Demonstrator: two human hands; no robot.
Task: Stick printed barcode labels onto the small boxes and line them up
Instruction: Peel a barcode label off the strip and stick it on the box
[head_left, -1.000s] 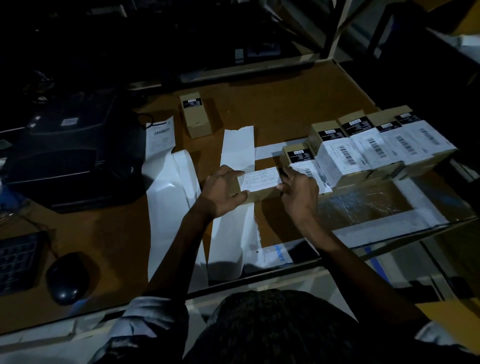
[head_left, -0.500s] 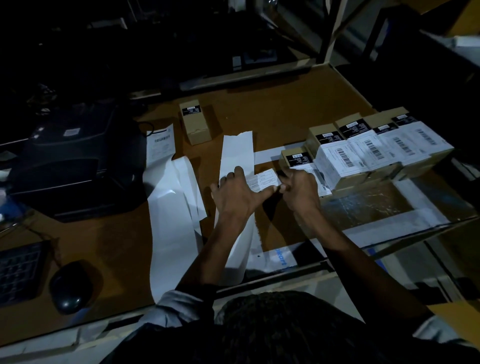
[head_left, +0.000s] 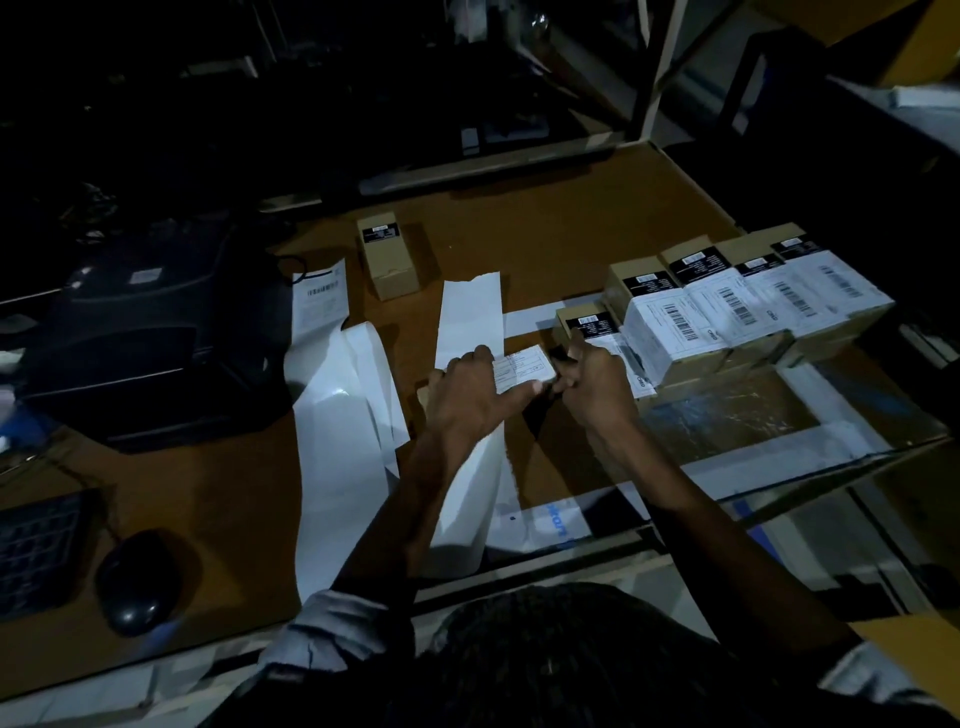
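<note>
A small brown box with a white printed label (head_left: 522, 366) on top lies in the middle of the table, held between both hands. My left hand (head_left: 470, 397) covers its left end with fingers over the label and the thumb along the near edge. My right hand (head_left: 592, 384) grips its right end. To the right stands a row of several labelled boxes (head_left: 748, 306), barcodes facing up. One more brown box (head_left: 387, 257) without a white label lies apart at the back. A printed label (head_left: 319, 299) hangs from the black printer (head_left: 150, 332).
Long strips of white backing paper (head_left: 343, 431) lie across the brown table (head_left: 545, 228). A keyboard (head_left: 36, 551) and a mouse (head_left: 135, 582) sit at the near left. The table's near edge and a metal frame post (head_left: 660, 67) border the work area.
My left hand has slid rightward over the label on the box, covering more of it. The box has stayed between both hands, close to the row.
</note>
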